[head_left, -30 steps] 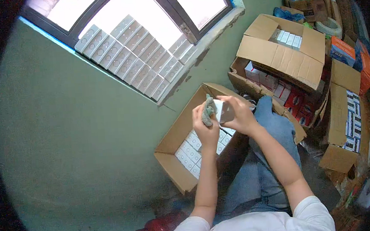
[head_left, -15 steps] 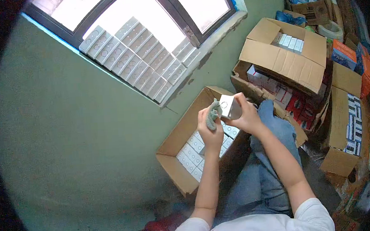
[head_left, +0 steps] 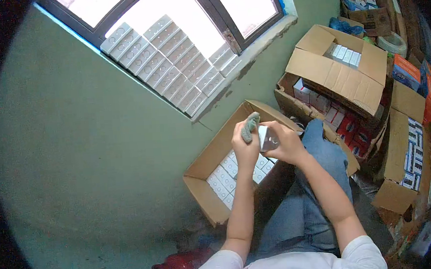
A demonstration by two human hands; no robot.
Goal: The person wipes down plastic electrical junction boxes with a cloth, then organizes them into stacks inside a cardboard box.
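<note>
My left hand (head_left: 245, 147) is closed around a folded grey-green cloth (head_left: 250, 127). Right beside it, my right hand (head_left: 288, 143) grips a white electrical box (head_left: 269, 139), tilted so that a greyish face with small round marks shows. The cloth is close to the box's left edge. Both hands are over an open cardboard box (head_left: 199, 197), in which rows of similar white boxes (head_left: 220, 182) with circle marks lie. My forearms and hands hide part of those rows.
More white boxes (head_left: 164, 63) are stacked in stepped rows on the window sill (head_left: 264, 38). To the right stand an open carton (head_left: 338, 77) with white boxes inside, another carton (head_left: 394, 195) and orange-blue packages (head_left: 405, 69). A red item (head_left: 181, 265) lies at lower left.
The white box has turned in my right hand, from its circle-marked face to another face. The cloth is still in my left hand. The whole view has shifted slightly.
</note>
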